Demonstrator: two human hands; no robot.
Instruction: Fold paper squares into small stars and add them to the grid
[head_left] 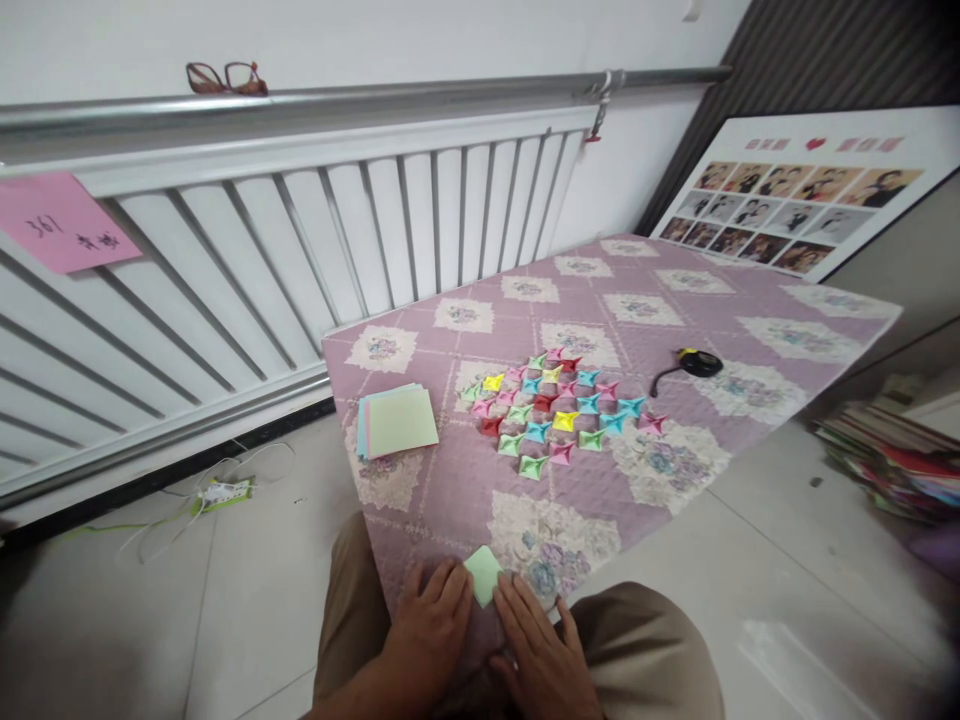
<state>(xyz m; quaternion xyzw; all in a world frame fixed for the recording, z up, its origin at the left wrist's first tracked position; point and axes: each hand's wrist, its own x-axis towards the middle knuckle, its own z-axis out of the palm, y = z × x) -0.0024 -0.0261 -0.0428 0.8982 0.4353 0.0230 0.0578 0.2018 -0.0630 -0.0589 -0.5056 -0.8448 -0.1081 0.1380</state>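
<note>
A small light green folded paper (484, 575) lies on the purple floral tablecloth (442, 545) near the edge closest to me. My left hand (433, 620) rests on its left side, fingers laid flat with the fingertips at the paper's edge. On the right side, my right hand (541, 640) touches the paper with outstretched fingers. Beyond the hands sit several small folded paper shapes (565, 421) in green, pink, blue, red and yellow, arranged in rows. A stack of square paper sheets (401, 422), pale green on top, lies to the left of them.
A black object with a cord and yellow part (700, 363) lies on the right of the table. Behind stand a white radiator (375, 235) and a photo board (787, 200). Glasses (226, 79) rest on the pipe. A power strip (225, 493) is on the floor at left.
</note>
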